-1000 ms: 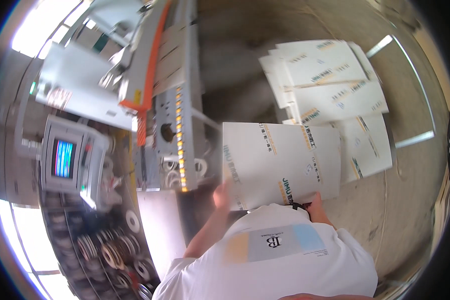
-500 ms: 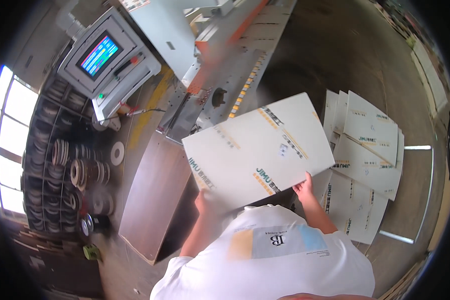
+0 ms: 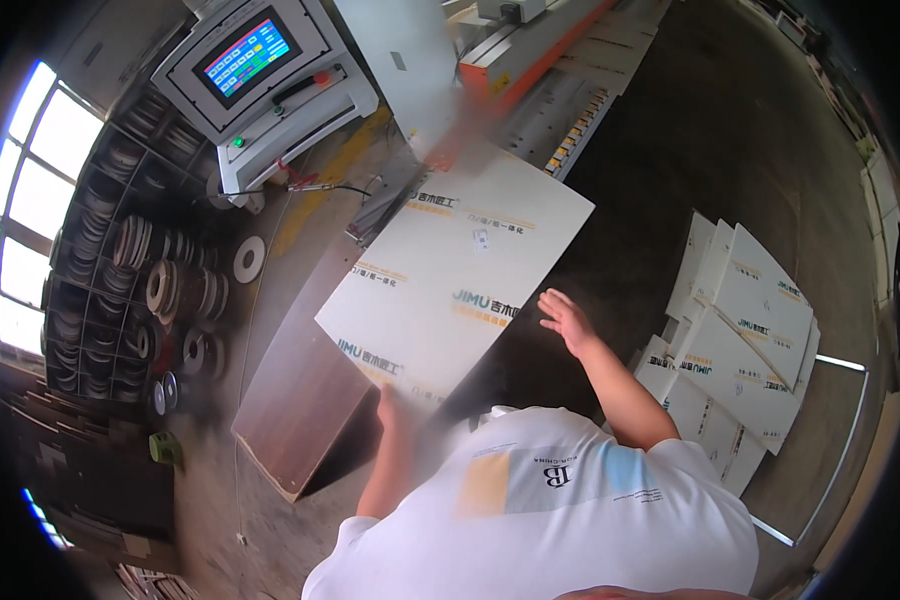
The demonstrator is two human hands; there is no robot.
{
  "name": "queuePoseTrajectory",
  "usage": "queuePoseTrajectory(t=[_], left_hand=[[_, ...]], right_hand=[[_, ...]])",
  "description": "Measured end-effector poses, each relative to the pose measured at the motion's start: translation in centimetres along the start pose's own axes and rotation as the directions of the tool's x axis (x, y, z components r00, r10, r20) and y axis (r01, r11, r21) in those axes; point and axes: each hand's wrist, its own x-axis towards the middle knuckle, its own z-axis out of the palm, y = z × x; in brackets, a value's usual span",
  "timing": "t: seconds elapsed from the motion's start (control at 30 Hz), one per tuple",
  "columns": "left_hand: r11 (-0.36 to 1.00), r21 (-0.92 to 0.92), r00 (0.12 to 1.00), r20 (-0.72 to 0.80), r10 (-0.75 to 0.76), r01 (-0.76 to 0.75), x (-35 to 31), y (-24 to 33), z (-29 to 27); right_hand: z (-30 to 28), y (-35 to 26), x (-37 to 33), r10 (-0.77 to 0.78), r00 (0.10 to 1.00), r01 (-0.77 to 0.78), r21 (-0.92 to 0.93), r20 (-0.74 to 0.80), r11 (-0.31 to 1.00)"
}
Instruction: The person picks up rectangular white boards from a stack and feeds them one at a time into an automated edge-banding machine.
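A white rectangular panel [image 3: 440, 270] with printed marks lies slanted in front of me, its far end over the bed of an edge banding machine [image 3: 540, 60]. At its near corner my left hand [image 3: 388, 405] grips the edge; the fingers are partly hidden under the panel. My right hand [image 3: 567, 320] is off the panel, just beside its right edge, with fingers stretched out and nothing in them. Yellow rollers [image 3: 576, 130] line the machine's side rail beyond the panel.
A control box [image 3: 260, 75] with a lit screen stands at the far left. Below the panel is a brown wooden board [image 3: 295, 400]. Coils of edge banding [image 3: 160, 285] fill a rack on the left. Stacked white panels [image 3: 740, 340] stand on the right, near a metal frame [image 3: 838, 362].
The panel has moved away and left, turning so its far end overlaps the machine. My right hand has let go of its edge. My left hand still holds the near corner.
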Motion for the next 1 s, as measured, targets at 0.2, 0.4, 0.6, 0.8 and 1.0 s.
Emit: queuePoseTrajectory(t=[0.2,0.4,0.6,0.8,1.0], left_hand=[[0.999,-0.046,1.000,0.005,0.001,-0.001,2.1,-0.8,0.8],[0.996,-0.061,0.998,-0.010,-0.067,0.066,-0.4,-0.1,4.0],[0.999,0.032,0.999,0.020,-0.043,0.043,0.0,0.3,3.9],[0.894,0.446,0.998,0.009,-0.063,0.053,-1.5,0.4,1.1],[0.834,0.548,0.993,0.117,0.003,-0.067,-5.5,-0.7,3.2]], right_hand=[[5.6,0.7,-0.3,-0.010,0.970,0.044,-0.134,0.242,0.990],[6.7,0.6,0.4,-0.036,0.982,0.050,-0.072,0.183,0.996],[5.7,0.3,1.6,-0.008,0.984,0.018,-0.056,0.181,0.998],[5.9,2.0,0.8,-0.028,0.990,0.045,-0.119,0.142,0.992],[7.1,4.1,0.7,-0.183,0.959,0.209,-0.102,0.218,0.973]])
